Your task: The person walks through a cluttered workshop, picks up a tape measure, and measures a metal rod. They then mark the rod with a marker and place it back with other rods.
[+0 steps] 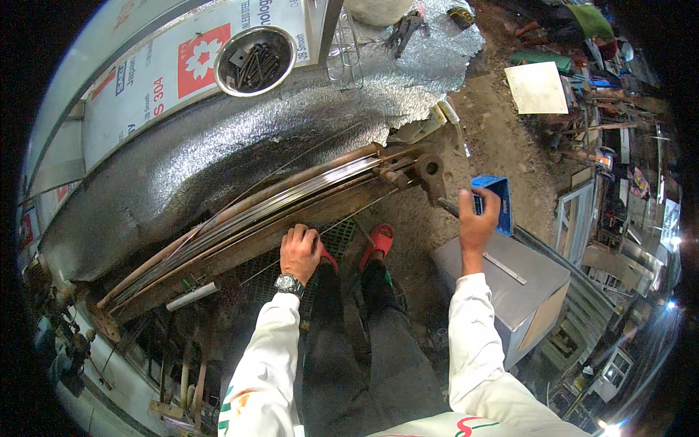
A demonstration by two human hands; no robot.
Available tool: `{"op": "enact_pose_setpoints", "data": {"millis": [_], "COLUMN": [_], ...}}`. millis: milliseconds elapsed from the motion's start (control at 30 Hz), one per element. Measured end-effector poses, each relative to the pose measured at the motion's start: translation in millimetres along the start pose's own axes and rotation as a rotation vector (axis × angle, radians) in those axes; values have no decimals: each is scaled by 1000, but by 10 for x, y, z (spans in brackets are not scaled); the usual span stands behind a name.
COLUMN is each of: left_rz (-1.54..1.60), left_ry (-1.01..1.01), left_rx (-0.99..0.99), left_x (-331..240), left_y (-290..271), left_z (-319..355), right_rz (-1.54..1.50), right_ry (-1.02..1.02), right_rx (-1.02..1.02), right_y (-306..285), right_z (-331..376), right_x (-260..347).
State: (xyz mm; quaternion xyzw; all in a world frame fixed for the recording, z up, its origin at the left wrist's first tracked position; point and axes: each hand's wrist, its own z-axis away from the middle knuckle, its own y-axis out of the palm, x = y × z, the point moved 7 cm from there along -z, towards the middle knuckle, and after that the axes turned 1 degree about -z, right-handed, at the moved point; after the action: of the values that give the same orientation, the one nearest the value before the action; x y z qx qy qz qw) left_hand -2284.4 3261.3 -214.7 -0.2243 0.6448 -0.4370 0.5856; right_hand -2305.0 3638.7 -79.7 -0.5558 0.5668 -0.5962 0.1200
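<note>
Cluttered workshop, dirt floor (502,146), low light; looking down on a rusty bending machine (291,211) running across the middle of the view.

- Crinkled silver sheet (240,138) is lying behind the machine; a round steel bowl of dark screws (256,60) is sitting on a printed white panel (145,87) beyond it.
- Left hand (300,251) is resting on the machine's front bar, fingers curled over the edge, right where 1 thin wire (342,221) is crossing. Cannot tell whether the fingers are pinching the wire or only pressing the bar. A watch is showing on that wrist.
- Right hand (477,222) is wrapped tight around the end of a dark lever handle (448,206), which is running up to the machine's pivot lug (431,171). A blue crate (495,200) is sitting just behind that hand, a grey metal box (510,280) below it.
- Feet in red sandals (378,240) are standing close under the machine.

Risks, as judged: left fingers are sitting near the clamping line, so a swing of the lever could be nipping them. Open sandals are leaving toes exposed to anything dropping. Thin wire could be springing back if released under tension.
</note>
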Motion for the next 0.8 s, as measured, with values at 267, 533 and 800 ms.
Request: {"op": "enact_pose_setpoints", "data": {"millis": [267,533,800], "left_rz": [33,82,14], "left_ry": [17,6,39], "left_rx": [40,39,81], "left_x": [-41,-19,-45], "left_y": [2,-31,-30], "left_z": [-106,-133,-74], "right_rz": [249,314,525], "right_ry": [374,-225,326], "right_rx": [897,572,669], "right_y": [1327,701,304], "right_z": [172,-3,-305], "right_x": [608,491,-698]}}
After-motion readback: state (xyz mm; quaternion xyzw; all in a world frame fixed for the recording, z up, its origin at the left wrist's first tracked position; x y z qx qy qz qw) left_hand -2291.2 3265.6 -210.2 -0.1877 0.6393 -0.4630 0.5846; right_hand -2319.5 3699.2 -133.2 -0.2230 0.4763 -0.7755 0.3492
